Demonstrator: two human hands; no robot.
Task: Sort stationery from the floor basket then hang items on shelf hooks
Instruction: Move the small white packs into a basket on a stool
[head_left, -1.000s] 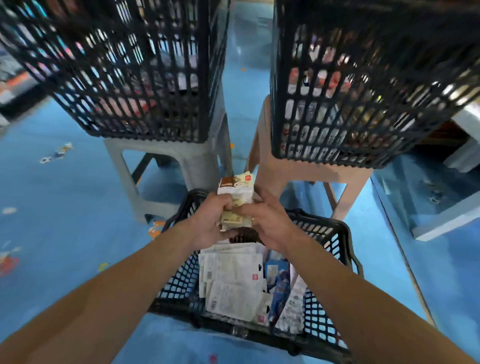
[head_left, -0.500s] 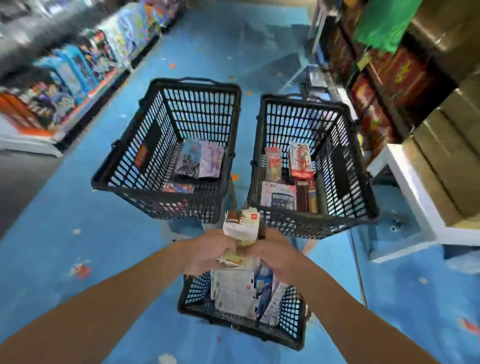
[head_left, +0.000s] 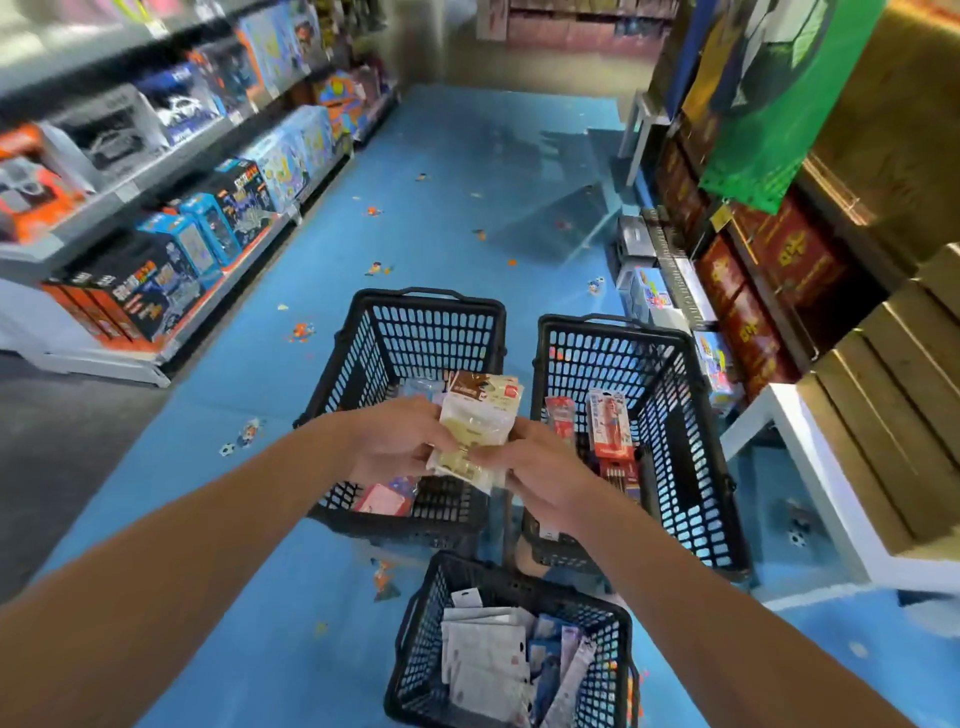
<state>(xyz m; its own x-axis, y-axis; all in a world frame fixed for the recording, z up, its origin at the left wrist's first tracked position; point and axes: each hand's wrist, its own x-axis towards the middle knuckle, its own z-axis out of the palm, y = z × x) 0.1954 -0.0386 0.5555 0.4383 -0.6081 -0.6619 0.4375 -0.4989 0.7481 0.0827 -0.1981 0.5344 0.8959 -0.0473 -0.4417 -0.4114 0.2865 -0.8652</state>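
Note:
A small stack of cream and brown stationery packets (head_left: 480, 421) is held up between both hands, above the gap between two raised black baskets. My left hand (head_left: 397, 441) grips the stack's left edge and my right hand (head_left: 535, 467) pinches its lower right corner. The floor basket (head_left: 415, 639) lies below my arms, filled with white and blue packets. The left raised basket (head_left: 363, 353) holds a few pink and blue packs. Red pen packs stand in the right raised basket (head_left: 691, 431).
A shelf of boxed toys (head_left: 171, 249) runs along the left of the blue aisle floor (head_left: 441, 218). Dark red boxes and wooden crates (head_left: 883, 395) line the right, with a white bench (head_left: 810, 467) beside the right basket. Small scraps litter the floor.
The view has risen from low behind the baskets to above them. Both hands have lifted the packet stack up and away from the floor basket, over the two raised baskets.

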